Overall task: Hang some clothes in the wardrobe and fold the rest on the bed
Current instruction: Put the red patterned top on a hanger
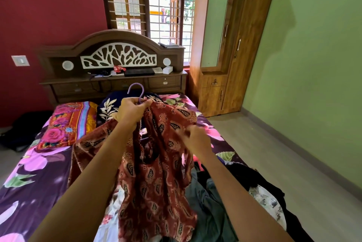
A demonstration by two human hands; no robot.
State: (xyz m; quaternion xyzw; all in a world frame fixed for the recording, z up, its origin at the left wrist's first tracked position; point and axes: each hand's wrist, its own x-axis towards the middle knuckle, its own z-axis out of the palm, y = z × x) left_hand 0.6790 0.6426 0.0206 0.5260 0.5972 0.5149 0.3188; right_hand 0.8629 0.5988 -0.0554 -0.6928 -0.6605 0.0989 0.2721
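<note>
1. We find the left hand (133, 111) raised over the bed (29, 173). Its fingers are curled tight round the neck of the purple hanger (135, 88), with the collar of the rust-red paisley garment (156, 179) in the same grip.
2. The hanger's hook stands above the fist. Most of its frame is hidden inside the fabric.
3. The garment hangs from the left hand. Its lower edge reaches the clothes pile (213, 198) on the near right part of the bed.
4. The right hand (195, 138) is motion-blurred. It touches the fabric at the garment's right shoulder, but we cannot tell whether its fingers pinch the cloth.
5. The wardrobe (246, 46) stands with its doors closed to the right of the headboard (117, 55), well apart from the garment.
6. A floral pillow (70, 122) lies on the left side of the bed.
</note>
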